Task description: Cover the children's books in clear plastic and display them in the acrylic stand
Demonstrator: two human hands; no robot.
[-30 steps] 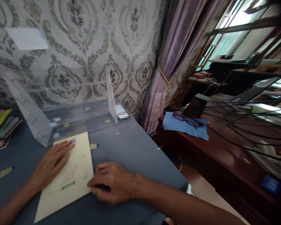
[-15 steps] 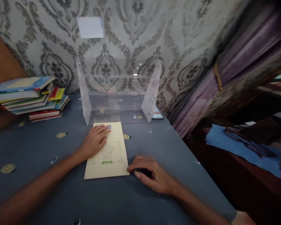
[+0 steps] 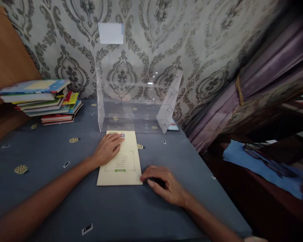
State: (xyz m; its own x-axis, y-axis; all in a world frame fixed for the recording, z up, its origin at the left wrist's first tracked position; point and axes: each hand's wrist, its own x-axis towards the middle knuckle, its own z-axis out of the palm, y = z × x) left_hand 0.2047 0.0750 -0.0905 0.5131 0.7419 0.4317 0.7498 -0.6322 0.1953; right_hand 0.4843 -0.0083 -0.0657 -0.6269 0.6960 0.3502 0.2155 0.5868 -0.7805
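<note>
Though transparent, a rack (image 3: 168, 109) beyond the booklet (image 3: 128, 144).

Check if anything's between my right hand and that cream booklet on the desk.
Nothing visible stands between them: your right hand has its fingertips at the booklet's near right corner, touching or almost touching it. Your left hand rests on the far left part, outside that gap.
</note>
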